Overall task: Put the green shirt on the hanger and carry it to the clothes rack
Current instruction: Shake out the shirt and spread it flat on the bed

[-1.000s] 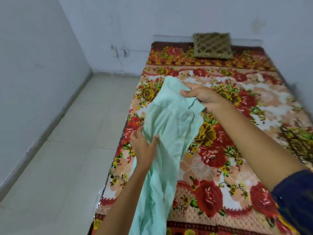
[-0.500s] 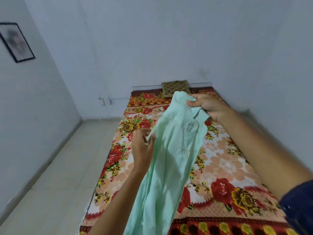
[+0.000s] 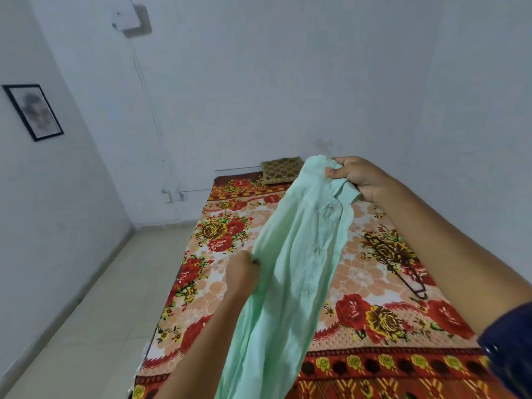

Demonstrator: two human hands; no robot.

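Hanging now higher than a moment ago over the bed with the red and orange floral cotton cover (image 3: 230, 237), the pale mint-green light-fabric shirt (image 3: 290, 254), collar end up, tail off the bottom edge. Pinching the collar high over the bed's far end, the right hand (image 3: 359, 177); gripping a fold of the side seam above the bed's left edge, fingers curled in, the left hand (image 3: 244, 272). Lying flat on the bed right of the shirt, newly in view, the dark thin wire hanger (image 3: 394, 266), untouched: threading probably next. Beyond the bed: pale walls, tiled floor, brown patterned cushion (image 3: 280, 169), black-framed picture (image 3: 33, 110).
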